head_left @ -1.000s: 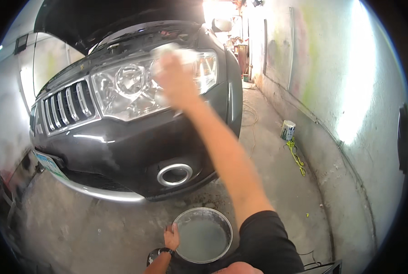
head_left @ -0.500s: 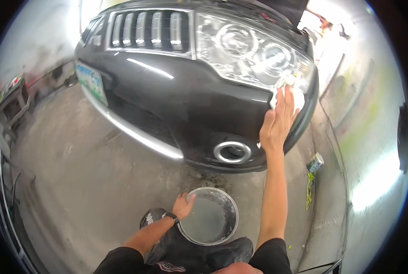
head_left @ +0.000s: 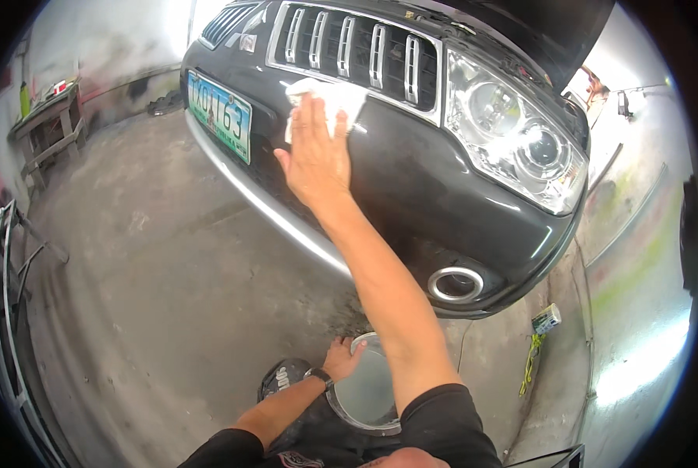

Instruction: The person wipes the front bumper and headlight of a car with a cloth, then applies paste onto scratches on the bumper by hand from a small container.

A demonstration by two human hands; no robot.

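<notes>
My right hand (head_left: 317, 160) presses a crumpled white cloth (head_left: 353, 100) against the dark front bumper (head_left: 411, 171) of a car, just under the chrome-framed grille (head_left: 362, 48). Its fingers lie flat over the cloth, and the thumb sticks out to the left. My left hand (head_left: 339, 359) is at the rim of a round bucket (head_left: 364, 390) of cloudy water, the thumb over the edge and the fingers beside it. My right forearm and sleeve cover part of the bucket. The clear headlight (head_left: 520, 129) is to the right of the grille.
A licence plate (head_left: 220, 115) is at the bumper's left, and a round chrome-ringed fog lamp (head_left: 456, 285) low at its right. On the floor at right are a can (head_left: 546, 318) and a yellow-green cord (head_left: 531, 365). A metal rack (head_left: 9, 312) and wooden bench (head_left: 48, 129) stand at left.
My right hand has carried the cloth left, from the headlight's lower corner to the bumper below the grille. The view has shifted left; my left hand stays at the bucket rim.
</notes>
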